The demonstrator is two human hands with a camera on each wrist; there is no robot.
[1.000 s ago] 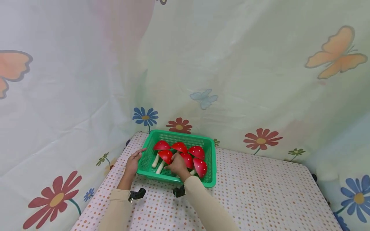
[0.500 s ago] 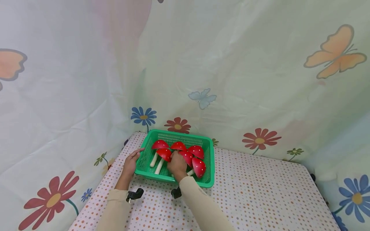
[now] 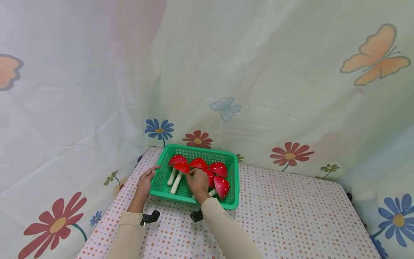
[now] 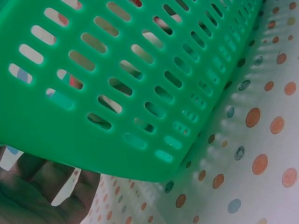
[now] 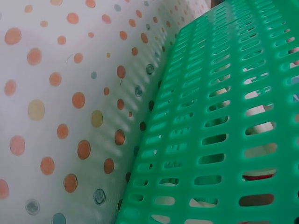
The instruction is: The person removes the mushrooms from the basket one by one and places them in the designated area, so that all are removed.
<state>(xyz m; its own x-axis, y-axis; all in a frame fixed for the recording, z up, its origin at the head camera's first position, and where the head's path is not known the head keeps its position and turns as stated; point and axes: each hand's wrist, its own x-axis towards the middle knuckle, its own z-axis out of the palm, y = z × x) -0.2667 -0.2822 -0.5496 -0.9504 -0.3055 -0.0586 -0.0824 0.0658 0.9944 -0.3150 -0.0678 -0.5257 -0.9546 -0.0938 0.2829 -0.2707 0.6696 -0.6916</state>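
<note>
A green plastic basket (image 3: pixel 237 180) stands on the dotted tabletop and holds several toy mushrooms with red, white-spotted caps and pale stems. My left hand (image 3: pixel 144 185) grips the basket's left rim; in the left wrist view its fingers (image 4: pixel 80 198) meet the rim from below. Reaching in over the front rim, my right hand (image 3: pixel 198 182) pinches the right edge of one mushroom's cap (image 3: pixel 181 167). That cap overlaps the mushroom (image 3: pixel 177 159) at far left. Right of the hand lie other mushrooms (image 3: pixel 221 187), one partly covered by it. The right wrist view shows only basket wall and tabletop.
The polka-dot tabletop (image 3: pixel 291 216) extends to the right and in front of the basket. A floral cloth backdrop (image 3: pixel 258 90) rises directly behind the basket and along the left side. Black camera mounts (image 3: pixel 150 218) sit at both wrists.
The pinched mushroom has shifted up and slightly left in the basket, its cap now nearer the far-left mushroom. My right hand has moved slightly left with it. My left hand stays at the rim.
</note>
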